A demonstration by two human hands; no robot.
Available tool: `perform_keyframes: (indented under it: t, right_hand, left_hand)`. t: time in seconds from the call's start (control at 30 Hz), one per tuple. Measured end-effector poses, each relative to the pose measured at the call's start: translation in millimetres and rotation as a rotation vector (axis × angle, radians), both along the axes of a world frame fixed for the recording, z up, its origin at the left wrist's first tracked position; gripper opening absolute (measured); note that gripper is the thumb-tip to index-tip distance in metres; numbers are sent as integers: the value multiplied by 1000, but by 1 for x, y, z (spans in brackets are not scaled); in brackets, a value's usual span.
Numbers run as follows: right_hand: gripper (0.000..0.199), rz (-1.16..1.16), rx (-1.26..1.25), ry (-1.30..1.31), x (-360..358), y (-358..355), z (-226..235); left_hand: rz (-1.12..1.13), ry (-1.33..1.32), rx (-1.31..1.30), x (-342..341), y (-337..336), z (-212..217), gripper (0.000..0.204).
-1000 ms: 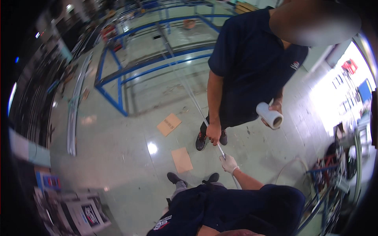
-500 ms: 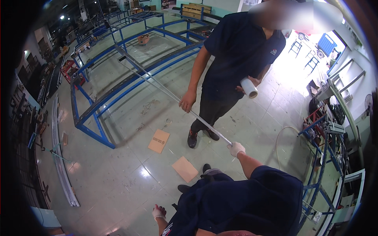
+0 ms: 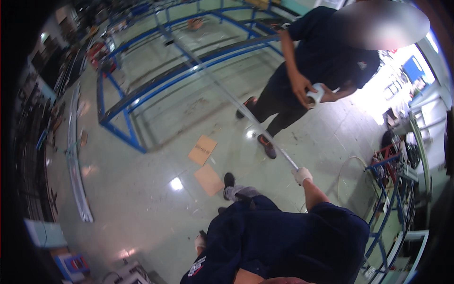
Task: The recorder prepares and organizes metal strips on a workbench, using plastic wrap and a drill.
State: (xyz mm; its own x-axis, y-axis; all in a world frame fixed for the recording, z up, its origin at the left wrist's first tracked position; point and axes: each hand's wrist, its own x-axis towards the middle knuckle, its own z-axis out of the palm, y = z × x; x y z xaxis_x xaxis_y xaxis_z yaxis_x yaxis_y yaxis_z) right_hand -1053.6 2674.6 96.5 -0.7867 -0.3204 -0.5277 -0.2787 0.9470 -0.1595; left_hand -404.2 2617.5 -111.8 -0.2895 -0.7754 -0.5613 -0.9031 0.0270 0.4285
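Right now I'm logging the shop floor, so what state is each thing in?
Right hand: gloved, closed around the near end of the long metal strip.
Long metal strip: lifted off the floor, slanting away.
Left hand: gloved, low at the side, grip unclear.
Roll of tape: held in a co-worker's hands.
Cardboard pieces: lying flat on the floor.
Blue steel frame: standing on the floor.

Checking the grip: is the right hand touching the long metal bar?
Touching: the head view shows the gloved right hand closed around the near end of the long metal bar.
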Motion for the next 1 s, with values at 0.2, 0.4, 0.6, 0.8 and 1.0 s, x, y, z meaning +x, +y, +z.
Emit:
perform_keyframes:
  t: [0.2,0.4,0.6,0.8,1.0]
  right_hand:
    - [68,79,16,-248,-16,-31,11]
    - [72,232,-407,-36,-14,-159,6]
    - [63,226,-350,-219,-31,-284,-12]
    - [56,386,-293,-95,-45,-366,-14]
    - [57,425,-334,-47,-40,-411,1]
  left_hand:
    - [321,-69,372,0,3,-17,52]
    - [230,-144,237,-11,-88,23,40]
    - [1352,742,459,-33,-260,78,24]
    - [1234,694,242,-96,-360,140,38]
    - [1159,449,404,-110,-368,111,42]
